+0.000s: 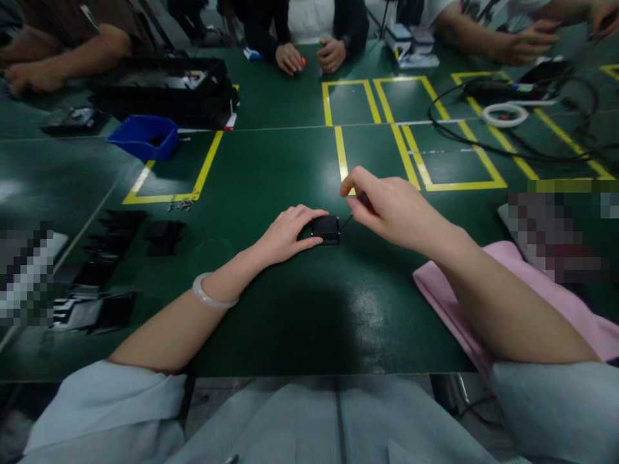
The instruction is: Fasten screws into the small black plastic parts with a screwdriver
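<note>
A small black rectangular case (325, 227) lies on the green table in front of me. My left hand (289, 233) grips its left side, with the thumb at the near edge and the fingers at the far edge. Just to the right, my right hand (394, 209) is closed around the dark handle of a screwdriver (347, 222). Its thin shaft slants down to the case's right side; whether the tip sits in a screw is too small to tell. Most of the handle is hidden by the fingers.
Loose screws (182, 204) and black parts (163, 237) lie to the left, beyond them a blue bin (145, 136) and a long black tray (167, 90). A pink cloth (447, 290) is under my right forearm. Black cable (512, 151) coils at far right. Co-workers' hands (289, 59) rest across the table.
</note>
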The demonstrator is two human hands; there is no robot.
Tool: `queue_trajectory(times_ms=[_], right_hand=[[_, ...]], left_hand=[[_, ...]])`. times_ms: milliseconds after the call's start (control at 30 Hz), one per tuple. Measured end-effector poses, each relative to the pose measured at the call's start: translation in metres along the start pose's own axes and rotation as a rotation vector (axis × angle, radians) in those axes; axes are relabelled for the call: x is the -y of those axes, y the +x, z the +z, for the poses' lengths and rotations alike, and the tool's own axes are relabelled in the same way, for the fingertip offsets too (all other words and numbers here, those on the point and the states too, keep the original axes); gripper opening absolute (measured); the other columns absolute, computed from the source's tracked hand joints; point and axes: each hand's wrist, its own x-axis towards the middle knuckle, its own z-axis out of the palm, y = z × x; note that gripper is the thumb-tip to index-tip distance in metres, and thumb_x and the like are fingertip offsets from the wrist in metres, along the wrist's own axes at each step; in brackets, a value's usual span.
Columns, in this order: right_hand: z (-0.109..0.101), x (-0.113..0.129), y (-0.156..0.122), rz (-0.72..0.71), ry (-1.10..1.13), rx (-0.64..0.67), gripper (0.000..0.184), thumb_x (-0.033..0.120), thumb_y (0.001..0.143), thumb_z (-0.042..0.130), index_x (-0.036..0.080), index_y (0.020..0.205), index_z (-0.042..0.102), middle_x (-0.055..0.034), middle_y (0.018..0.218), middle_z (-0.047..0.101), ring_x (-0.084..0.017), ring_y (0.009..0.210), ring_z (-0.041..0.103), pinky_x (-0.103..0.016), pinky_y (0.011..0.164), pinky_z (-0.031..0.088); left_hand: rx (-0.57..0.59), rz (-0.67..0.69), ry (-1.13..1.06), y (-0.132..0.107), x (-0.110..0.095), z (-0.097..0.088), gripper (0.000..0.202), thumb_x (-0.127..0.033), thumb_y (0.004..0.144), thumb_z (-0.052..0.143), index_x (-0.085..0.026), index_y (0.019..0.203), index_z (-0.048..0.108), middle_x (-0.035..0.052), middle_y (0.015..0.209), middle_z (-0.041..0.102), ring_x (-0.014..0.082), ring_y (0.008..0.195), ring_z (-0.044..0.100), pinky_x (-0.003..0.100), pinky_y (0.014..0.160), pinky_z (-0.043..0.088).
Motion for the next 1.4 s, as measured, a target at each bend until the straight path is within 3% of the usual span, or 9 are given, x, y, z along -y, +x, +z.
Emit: queue_trajectory(times_ms=[233,433,633,833,1067,1267,1400], right_hand=[[-0.0008,-0.0015,-0.0004,-0.003,-0.037,0.027,0.022,0.036,0.1,0.045,0.02,0.103,0.06,-0.0015,0.07,0.064,-0.018,0.063,0.058,-0.028,0.062,0.031],[-0.0044,-0.0025,-0.0012,-0.044,0.025,0.031,0.021,0.026,0.097,0.045,0.019,0.112,0.058,-0.0012,0.074,0.064,-0.017,0.064,0.058,-0.028,0.062,0.03],[-0.0063,-0.0058,-0.0001,-0.018,-0.008,0.057,0.023,0.036,0.099,0.046,0.02,0.101,0.063,-0.0005,0.067,0.062,-0.017,0.06,0.055,-0.028,0.061,0.028],[-0.0075,-0.0056,-0.0008,-0.027,0.017,0.05,0.022,0.027,0.097,0.046,0.02,0.113,0.06,-0.0007,0.073,0.064,-0.017,0.065,0.057,-0.028,0.062,0.031],[-0.0059,-0.007,0.0,-0.011,-0.064,0.051,0.025,0.038,0.1,0.046,0.02,0.101,0.063,-0.0013,0.068,0.062,-0.018,0.061,0.055,-0.028,0.06,0.027],[-0.0069,-0.0038,-0.0012,-0.034,-0.017,0.048,0.022,0.027,0.097,0.045,0.019,0.11,0.06,-0.0007,0.071,0.064,-0.017,0.063,0.057,-0.027,0.061,0.029],[-0.0076,-0.0036,-0.0011,-0.04,-0.009,0.049,0.02,0.032,0.098,0.047,0.02,0.106,0.06,-0.0007,0.071,0.064,-0.017,0.064,0.057,-0.027,0.061,0.029]], left_hand=[[-0.003,0.002,0.005,0.0,0.0002,0.0002,0.052,-0.048,0.098,0.056,-0.022,0.142,0.051,0.0116,0.123,0.059,0.0282,0.111,0.055,0.041,0.096,0.043],[0.005,-0.003,0.003,-0.0004,0.0005,-0.0001,0.051,-0.048,0.098,0.056,-0.023,0.142,0.051,0.0107,0.122,0.058,0.0274,0.111,0.054,0.04,0.096,0.043],[0.001,0.004,-0.011,-0.0009,0.002,0.0004,0.051,-0.048,0.098,0.057,-0.023,0.142,0.05,0.0108,0.124,0.059,0.0277,0.113,0.054,0.04,0.096,0.042],[0.014,-0.002,-0.015,-0.0009,0.0007,-0.0009,0.05,-0.049,0.099,0.054,-0.024,0.142,0.051,0.0108,0.124,0.059,0.0277,0.113,0.054,0.04,0.095,0.043],[0.007,0.008,-0.007,-0.0004,0.003,0.0014,0.052,-0.049,0.098,0.056,-0.023,0.143,0.05,0.0112,0.124,0.059,0.0278,0.113,0.054,0.04,0.097,0.042],[0.009,0.008,-0.011,-0.0008,0.0015,0.0,0.051,-0.049,0.099,0.055,-0.022,0.142,0.051,0.0114,0.123,0.059,0.0272,0.111,0.054,0.04,0.096,0.043],[0.005,0.011,-0.013,-0.0013,0.0012,0.0,0.052,-0.05,0.099,0.054,-0.022,0.142,0.05,0.0112,0.123,0.058,0.0275,0.112,0.054,0.04,0.097,0.043]])
